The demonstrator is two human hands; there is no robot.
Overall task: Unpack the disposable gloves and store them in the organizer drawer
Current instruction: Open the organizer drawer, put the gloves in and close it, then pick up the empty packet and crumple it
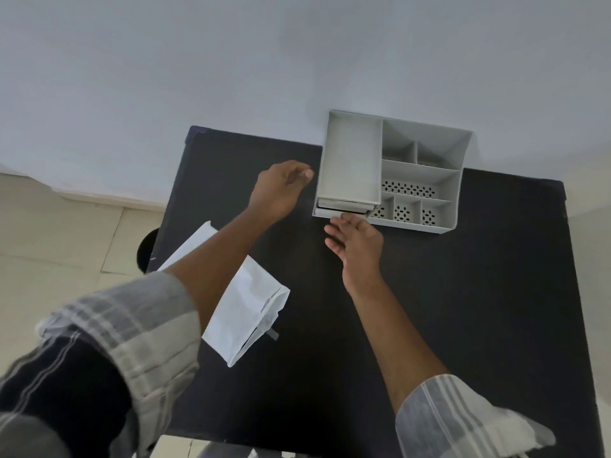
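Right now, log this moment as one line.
left hand open beside organizer | right hand open at drawer front | white bag on table

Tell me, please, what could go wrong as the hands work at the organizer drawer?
The organizer stands at the table's far edge and neither hand grips it: the right hand could shift it when working the drawer. The left hand's forearm crosses the white packet and might drag it.

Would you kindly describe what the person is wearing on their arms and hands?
Both hands are bare: the left hand and right hand wear no gloves, rings or watch. Each forearm is uncovered, with a pale grey-and-white checked sleeve rolled up near the elbow; the left sleeve shows a dark striped lining at its cuff.
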